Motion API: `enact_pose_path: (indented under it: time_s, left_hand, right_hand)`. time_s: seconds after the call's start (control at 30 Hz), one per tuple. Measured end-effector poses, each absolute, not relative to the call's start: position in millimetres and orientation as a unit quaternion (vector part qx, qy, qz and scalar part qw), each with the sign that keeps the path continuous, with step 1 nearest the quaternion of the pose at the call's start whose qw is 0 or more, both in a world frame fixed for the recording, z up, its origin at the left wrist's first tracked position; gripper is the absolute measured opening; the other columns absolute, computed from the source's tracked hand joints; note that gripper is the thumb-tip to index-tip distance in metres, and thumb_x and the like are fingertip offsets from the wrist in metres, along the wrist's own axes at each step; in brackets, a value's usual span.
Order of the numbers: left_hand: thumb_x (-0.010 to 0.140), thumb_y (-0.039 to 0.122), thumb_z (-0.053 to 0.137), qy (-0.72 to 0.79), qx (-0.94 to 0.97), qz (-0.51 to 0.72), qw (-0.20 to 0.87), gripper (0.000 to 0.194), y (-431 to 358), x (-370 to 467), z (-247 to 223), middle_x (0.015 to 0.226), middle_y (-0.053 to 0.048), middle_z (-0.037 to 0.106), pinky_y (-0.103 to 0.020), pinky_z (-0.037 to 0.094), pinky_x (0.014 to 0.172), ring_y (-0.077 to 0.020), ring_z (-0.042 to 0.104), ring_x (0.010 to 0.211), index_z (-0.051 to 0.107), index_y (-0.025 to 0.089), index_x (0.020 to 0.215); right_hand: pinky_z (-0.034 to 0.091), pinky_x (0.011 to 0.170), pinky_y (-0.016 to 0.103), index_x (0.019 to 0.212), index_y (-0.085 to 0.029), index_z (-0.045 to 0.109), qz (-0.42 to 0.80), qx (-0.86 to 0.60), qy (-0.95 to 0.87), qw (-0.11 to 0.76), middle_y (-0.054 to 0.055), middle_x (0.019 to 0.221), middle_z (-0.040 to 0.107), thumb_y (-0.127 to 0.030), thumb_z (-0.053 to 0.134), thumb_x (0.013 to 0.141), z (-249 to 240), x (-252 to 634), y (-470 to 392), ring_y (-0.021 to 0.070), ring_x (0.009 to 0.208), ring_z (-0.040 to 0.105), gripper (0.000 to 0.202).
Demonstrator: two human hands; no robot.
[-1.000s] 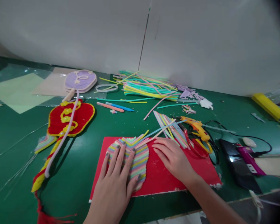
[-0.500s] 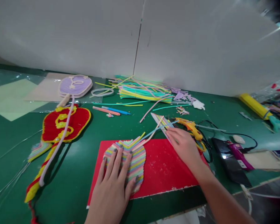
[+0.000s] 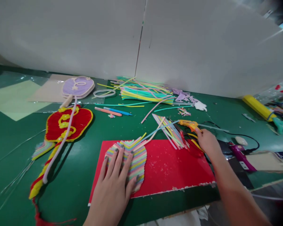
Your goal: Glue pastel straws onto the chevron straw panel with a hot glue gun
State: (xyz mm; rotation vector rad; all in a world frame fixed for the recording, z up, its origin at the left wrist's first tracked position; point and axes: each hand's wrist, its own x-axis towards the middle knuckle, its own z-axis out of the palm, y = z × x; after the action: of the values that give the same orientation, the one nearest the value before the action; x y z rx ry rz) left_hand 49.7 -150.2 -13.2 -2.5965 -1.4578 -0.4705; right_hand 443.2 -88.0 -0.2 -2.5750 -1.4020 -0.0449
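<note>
My left hand (image 3: 114, 180) lies flat with fingers spread on a striped pastel piece made of pipe cleaners (image 3: 138, 163), pressing it against the red board (image 3: 169, 172). Several long pipe-cleaner ends (image 3: 153, 135) stick out from its upper right edge. On the right, my right hand (image 3: 207, 141) is closed around the handle of a yellow-orange hot glue gun (image 3: 188, 124). Just left of that hand are a fan of cut pastel pipe cleaners (image 3: 169, 131) and scissors (image 3: 182, 138) with red and yellow on the handles, partly overlapping the board.
Behind lies a large bundle of pipe cleaners (image 3: 146, 94), with markers (image 3: 108, 111) in front. A red and yellow fan (image 3: 68, 125) and a lilac fan (image 3: 77, 86) are at left. At right are a black phone-like slab (image 3: 240, 171), a magenta object (image 3: 241, 158) and a cable (image 3: 245, 138).
My right hand has moved right from the loose pipe cleaners to the glue gun and closed on its handle. My left hand stays on the striped piece.
</note>
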Motion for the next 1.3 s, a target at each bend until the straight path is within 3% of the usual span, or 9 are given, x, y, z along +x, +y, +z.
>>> enact_pose_path:
  time_s: [0.2, 0.33, 0.43, 0.67, 0.8, 0.97, 1.1, 1.2, 1.3]
  left_hand:
    - [0.095, 0.044, 0.034, -0.481, -0.862, -0.142, 0.071, 0.056, -150, 49, -14, 0.151, -0.014, 0.034, -0.051, 0.036, 0.104, -0.0305, 0.034, 0.138, 0.037, 0.017, 0.144]
    - [0.095, 0.043, 0.036, -0.486, -0.861, -0.132, 0.074, 0.056, -150, 50, -14, 0.152, -0.013, 0.033, -0.05, 0.036, 0.105, -0.0296, 0.034, 0.138, 0.034, 0.019, 0.145]
    - [0.095, 0.043, 0.037, -0.489, -0.861, -0.119, 0.072, 0.057, -151, 50, -13, 0.153, -0.013, 0.031, -0.05, 0.034, 0.106, -0.0286, 0.031, 0.139, 0.032, 0.02, 0.147]
    - [0.095, 0.044, 0.037, -0.492, -0.861, -0.113, 0.063, 0.058, -153, 50, -9, 0.154, -0.011, 0.029, -0.049, 0.033, 0.107, -0.0277, 0.029, 0.14, 0.029, 0.022, 0.148]
    - [0.094, 0.043, 0.039, -0.496, -0.86, -0.11, 0.054, 0.059, -153, 50, -8, 0.154, -0.011, 0.028, -0.049, 0.033, 0.108, -0.0281, 0.03, 0.14, 0.028, 0.022, 0.148]
    - [0.095, 0.041, 0.039, -0.498, -0.859, -0.104, 0.048, 0.057, -154, 54, -7, 0.153, -0.014, 0.03, -0.051, 0.038, 0.104, -0.0295, 0.033, 0.138, 0.029, 0.021, 0.148]
    - [0.094, 0.041, 0.042, -0.499, -0.859, -0.111, 0.035, 0.058, -154, 57, -3, 0.153, -0.018, 0.029, -0.054, 0.041, 0.101, -0.0327, 0.032, 0.138, 0.03, 0.02, 0.147]
    - [0.094, 0.029, 0.044, -0.494, -0.857, -0.147, 0.026, 0.047, -148, 51, 8, 0.15, -0.019, 0.033, -0.055, 0.043, 0.098, -0.0346, 0.035, 0.136, 0.041, 0.02, 0.14]
    - [0.093, 0.017, 0.044, -0.477, -0.861, -0.174, 0.001, 0.03, -131, 40, 23, 0.134, -0.016, 0.051, -0.049, 0.047, 0.095, -0.0305, 0.05, 0.122, 0.057, 0.018, 0.12]
  right_hand:
    - [0.046, 0.065, 0.033, 0.115, -0.008, 0.052, -0.064, -0.854, -0.459, 0.235, 0.013, 0.079, 0.068, -0.044, 0.021, 0.097, 17, 436, -100, 0.0223, 0.067, 0.064, 0.051]
    - [0.046, 0.078, 0.042, 0.132, -0.01, 0.043, -0.135, -0.818, -0.478, 0.291, 0.017, 0.101, 0.063, -0.044, 0.03, 0.094, 37, 425, -103, 0.0282, 0.088, 0.062, 0.053]
    - [0.045, 0.078, 0.046, 0.128, -0.011, 0.048, -0.171, -0.787, -0.519, 0.285, 0.02, 0.107, 0.057, -0.046, 0.034, 0.092, 48, 405, -108, 0.0332, 0.096, 0.057, 0.053]
    - [0.048, 0.066, 0.039, 0.106, -0.014, 0.054, -0.089, -0.722, -0.601, 0.333, 0.012, 0.086, 0.056, -0.051, 0.032, 0.093, 45, 318, -134, 0.0264, 0.08, 0.058, 0.045]
    - [0.051, 0.064, 0.036, 0.112, -0.013, 0.052, -0.076, -0.708, -0.638, 0.293, 0.015, 0.097, 0.061, -0.06, 0.052, 0.083, 21, 283, -141, 0.0288, 0.089, 0.062, 0.054]
    - [0.053, 0.063, 0.034, 0.114, -0.013, 0.054, -0.116, -0.715, -0.633, 0.271, 0.016, 0.104, 0.065, -0.051, 0.053, 0.085, -5, 279, -138, 0.0283, 0.094, 0.064, 0.048]
    - [0.054, 0.067, 0.036, 0.114, -0.011, 0.055, -0.124, -0.723, -0.624, 0.268, 0.019, 0.108, 0.064, -0.056, 0.053, 0.083, -9, 284, -137, 0.0309, 0.097, 0.064, 0.054]
    - [0.054, 0.069, 0.038, 0.114, -0.012, 0.055, -0.098, -0.732, -0.622, 0.261, 0.018, 0.106, 0.065, -0.059, 0.052, 0.083, -9, 285, -138, 0.0312, 0.097, 0.064, 0.057]
    - [0.054, 0.071, 0.04, 0.115, -0.012, 0.054, -0.085, -0.74, -0.615, 0.259, 0.019, 0.107, 0.065, -0.062, 0.051, 0.082, -9, 285, -139, 0.0321, 0.099, 0.063, 0.06]
